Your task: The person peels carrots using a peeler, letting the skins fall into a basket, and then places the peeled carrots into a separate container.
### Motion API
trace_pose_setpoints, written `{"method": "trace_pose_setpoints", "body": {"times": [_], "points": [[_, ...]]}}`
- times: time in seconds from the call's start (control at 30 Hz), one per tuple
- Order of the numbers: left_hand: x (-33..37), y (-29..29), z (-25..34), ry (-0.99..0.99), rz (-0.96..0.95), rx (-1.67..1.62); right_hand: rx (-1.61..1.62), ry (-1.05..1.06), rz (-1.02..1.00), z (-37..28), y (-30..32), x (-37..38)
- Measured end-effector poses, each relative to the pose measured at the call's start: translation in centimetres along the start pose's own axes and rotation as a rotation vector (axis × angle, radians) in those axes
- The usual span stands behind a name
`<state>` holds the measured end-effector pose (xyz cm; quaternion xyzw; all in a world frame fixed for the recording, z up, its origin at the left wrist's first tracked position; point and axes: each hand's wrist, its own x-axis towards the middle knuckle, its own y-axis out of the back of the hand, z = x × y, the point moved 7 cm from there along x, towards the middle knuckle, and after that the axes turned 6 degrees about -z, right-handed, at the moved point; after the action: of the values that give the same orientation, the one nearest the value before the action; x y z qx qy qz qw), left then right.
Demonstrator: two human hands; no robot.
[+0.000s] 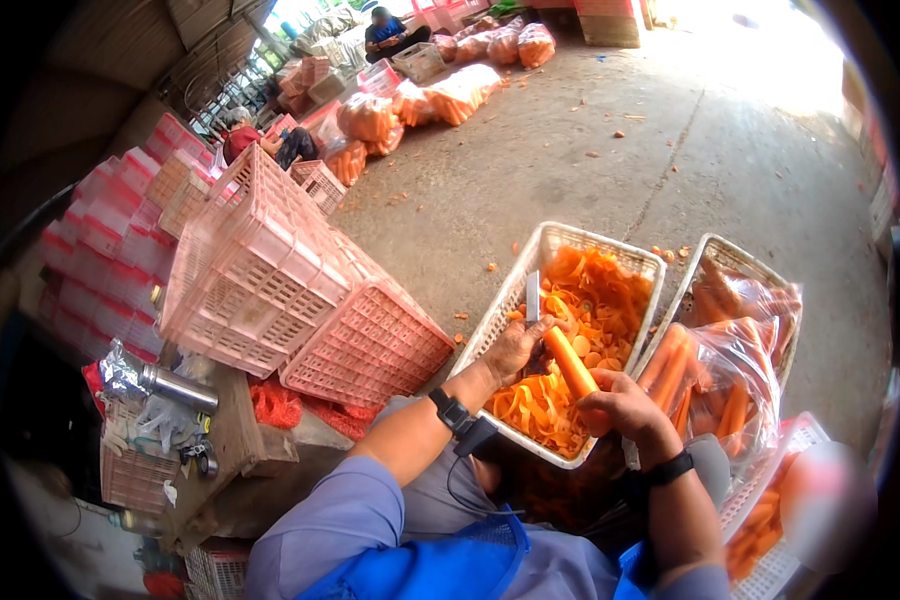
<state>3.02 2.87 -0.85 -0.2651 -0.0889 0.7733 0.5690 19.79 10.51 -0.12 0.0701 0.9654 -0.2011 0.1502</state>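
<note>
My left hand is closed around a flat metal-bladed tool whose blade stands up above the fingers; whether it is a knife or a peeler I cannot tell. Slanting between my hands is a smooth orange carrot, its upper end close to the left fingers. My right hand grips its lower end. Both hands are over a white plastic crate that holds carrot peels and round cut ends.
Right of the crate, a second crate holds bagged carrots; loose carrots lie in a basket beyond my right arm. Pink crates rise at left, near a steel flask. Filled bags and two seated people are farther back.
</note>
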Motion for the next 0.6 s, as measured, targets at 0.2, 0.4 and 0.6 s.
{"method": "trace_pose_setpoints", "body": {"times": [0.2, 0.4, 0.6], "points": [[-0.4, -0.1, 1.7, -0.055, 0.069, 0.022, 0.073, 0.052, 0.153, 0.2, 0.9, 0.8], [-0.4, 1.3, 1.7, -0.113, 0.157, 0.072, -0.717, 0.129, 0.476, -0.4, 2.3, 1.0], [-0.2, 1.0, 2.0, -0.101, 0.192, 0.182, -0.383, 0.073, 0.255, 1.4, 0.5, 2.1]]}}
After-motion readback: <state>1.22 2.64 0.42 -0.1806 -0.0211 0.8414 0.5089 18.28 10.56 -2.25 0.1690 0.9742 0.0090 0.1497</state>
